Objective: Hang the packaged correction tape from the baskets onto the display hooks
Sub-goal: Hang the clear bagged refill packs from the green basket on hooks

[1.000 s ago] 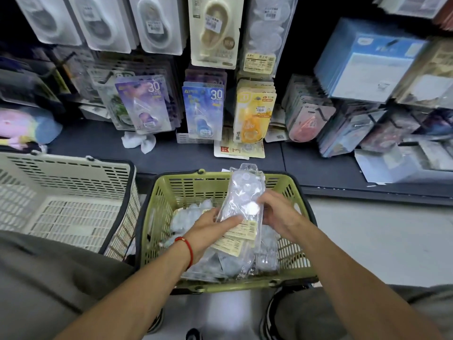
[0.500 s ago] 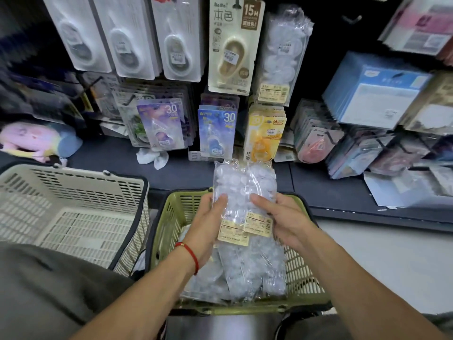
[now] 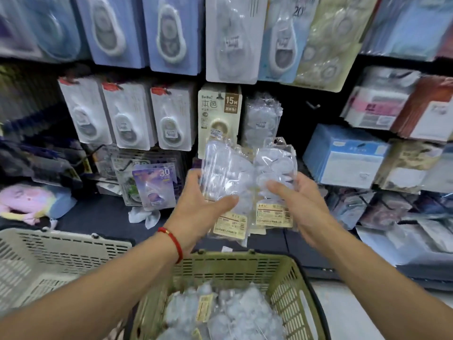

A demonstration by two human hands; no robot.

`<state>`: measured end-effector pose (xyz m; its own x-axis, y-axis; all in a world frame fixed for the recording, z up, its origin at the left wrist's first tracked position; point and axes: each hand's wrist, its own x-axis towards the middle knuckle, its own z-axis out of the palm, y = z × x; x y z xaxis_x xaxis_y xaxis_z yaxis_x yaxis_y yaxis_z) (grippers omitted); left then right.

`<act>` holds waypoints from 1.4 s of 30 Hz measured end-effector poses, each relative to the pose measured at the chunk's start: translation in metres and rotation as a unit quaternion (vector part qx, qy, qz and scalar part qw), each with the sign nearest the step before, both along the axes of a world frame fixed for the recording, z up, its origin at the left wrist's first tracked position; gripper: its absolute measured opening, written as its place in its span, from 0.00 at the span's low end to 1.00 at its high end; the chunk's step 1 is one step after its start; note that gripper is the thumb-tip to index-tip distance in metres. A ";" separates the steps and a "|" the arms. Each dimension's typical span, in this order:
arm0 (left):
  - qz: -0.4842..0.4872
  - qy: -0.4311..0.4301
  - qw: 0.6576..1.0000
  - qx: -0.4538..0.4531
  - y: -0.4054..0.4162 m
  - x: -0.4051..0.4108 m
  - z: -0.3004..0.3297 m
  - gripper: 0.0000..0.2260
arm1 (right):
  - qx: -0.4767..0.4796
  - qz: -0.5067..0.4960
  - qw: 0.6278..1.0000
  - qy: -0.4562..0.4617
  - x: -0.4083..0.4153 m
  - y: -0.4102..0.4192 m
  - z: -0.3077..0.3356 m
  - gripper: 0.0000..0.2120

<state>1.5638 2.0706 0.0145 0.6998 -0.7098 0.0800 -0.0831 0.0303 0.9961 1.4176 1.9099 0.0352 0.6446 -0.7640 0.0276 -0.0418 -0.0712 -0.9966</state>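
Item: 2 clear correction tape packs [image 3: 247,187], raised toward the display. My left hand [image 3: 199,212] and right hand [image 3: 302,207] pinch them, fingers fanning them, likely to free 1 hang-hole.

Top-row packages [image 3: 169,33] blur (edge-cropped); left hand [image 3: 198,212] hides the packets' [image 3: 230,182] lower edge.

Both hands lifted clear packs [image 3: 247,182] up from green basket [image 3: 282,273] toward display, now split L/R.

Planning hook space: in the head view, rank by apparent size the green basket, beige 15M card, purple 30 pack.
1. green basket, nearest the camera, so unsure.
2. beige 15M card.
3. purple 30 pack, partly hidden.
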 end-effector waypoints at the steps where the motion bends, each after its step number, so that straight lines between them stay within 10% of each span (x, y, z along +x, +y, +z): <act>1: 0.011 -0.046 0.999 0.003 -0.003 0.007 0.009 0.27 | -0.028 -0.023 0.999 -0.006 0.004 -0.007 0.006 0.09; 7: 0.085 -0.199 0.976 -0.009 -0.015 0.030 0.031 0.25 | -0.102 -0.079 0.991 -0.041 0.030 -0.026 0.033 0.09; 37: 0.136 -0.175 0.974 -0.048 -0.013 0.058 0.024 0.26 | -0.167 -0.116 0.979 -0.030 0.061 -0.044 0.047 0.21; 42: 0.133 -0.171 0.975 -0.045 -0.013 0.057 0.023 0.25 | -0.216 -0.131 0.963 0.093 0.063 -0.055 0.037 0.18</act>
<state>1.6205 2.0581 0.0374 0.7792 -0.4869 0.3947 -0.4271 0.0484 0.9029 1.4802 1.8544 0.0726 0.4549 -0.8446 0.2822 -0.2897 -0.4400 -0.8500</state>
